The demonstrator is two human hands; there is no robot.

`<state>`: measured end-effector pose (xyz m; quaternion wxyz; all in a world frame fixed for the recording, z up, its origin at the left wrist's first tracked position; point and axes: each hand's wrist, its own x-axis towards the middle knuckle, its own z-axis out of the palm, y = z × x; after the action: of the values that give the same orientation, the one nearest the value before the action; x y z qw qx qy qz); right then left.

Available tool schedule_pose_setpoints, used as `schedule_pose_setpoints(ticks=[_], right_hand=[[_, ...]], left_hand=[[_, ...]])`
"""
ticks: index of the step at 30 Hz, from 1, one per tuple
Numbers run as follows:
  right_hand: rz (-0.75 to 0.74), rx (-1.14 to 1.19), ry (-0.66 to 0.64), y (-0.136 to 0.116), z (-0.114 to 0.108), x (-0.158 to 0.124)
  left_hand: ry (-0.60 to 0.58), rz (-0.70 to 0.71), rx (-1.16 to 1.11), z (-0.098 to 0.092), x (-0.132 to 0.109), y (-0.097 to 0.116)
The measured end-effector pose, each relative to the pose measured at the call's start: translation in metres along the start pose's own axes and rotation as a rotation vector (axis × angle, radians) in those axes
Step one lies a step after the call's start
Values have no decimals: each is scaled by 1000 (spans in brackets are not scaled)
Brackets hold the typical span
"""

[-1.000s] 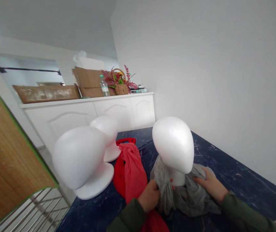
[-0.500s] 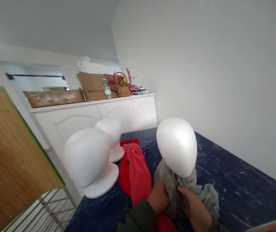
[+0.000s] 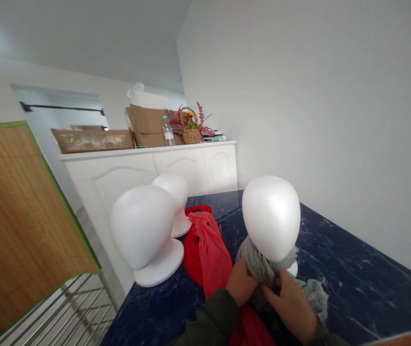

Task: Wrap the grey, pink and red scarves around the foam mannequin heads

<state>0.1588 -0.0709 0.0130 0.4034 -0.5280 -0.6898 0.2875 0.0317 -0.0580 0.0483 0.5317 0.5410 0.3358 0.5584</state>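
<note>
A white foam mannequin head stands upright on the dark table, with a grey scarf wound about its neck. My left hand grips the scarf at the front left of the neck. Close beside it, my right hand pinches the scarf's cloth between thumb and fingers. A loose end of the scarf lies bunched on the table to the right of that hand. Left of my hands is a red cloth, part of it running under my left forearm. The fingertips are partly hidden by the cloth.
Two more white foam heads, a near one and a far one, stand at left on the blue marbled table. A metal rack with a bamboo mat is far left. Behind is a white cabinet bearing boxes and a flower basket.
Both hands have drawn closer together at the neck, and the scarf sits tighter there. More of the head's base shows. The view has shifted slightly.
</note>
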Motion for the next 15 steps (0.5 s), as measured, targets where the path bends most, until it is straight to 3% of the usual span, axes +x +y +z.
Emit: schedule_pose_setpoints(ticks=[3,8,15], right_hand=[[-23,-45,10,3,-10,5],[-37,-338,16,10,-41,12],[-7,-397,-5,18,-70,20]], left_hand=[[-29,21,58,-10,6,-11],[41,-186,-227,-22,11,-27],[158,-234,-383,-27,14,-15]])
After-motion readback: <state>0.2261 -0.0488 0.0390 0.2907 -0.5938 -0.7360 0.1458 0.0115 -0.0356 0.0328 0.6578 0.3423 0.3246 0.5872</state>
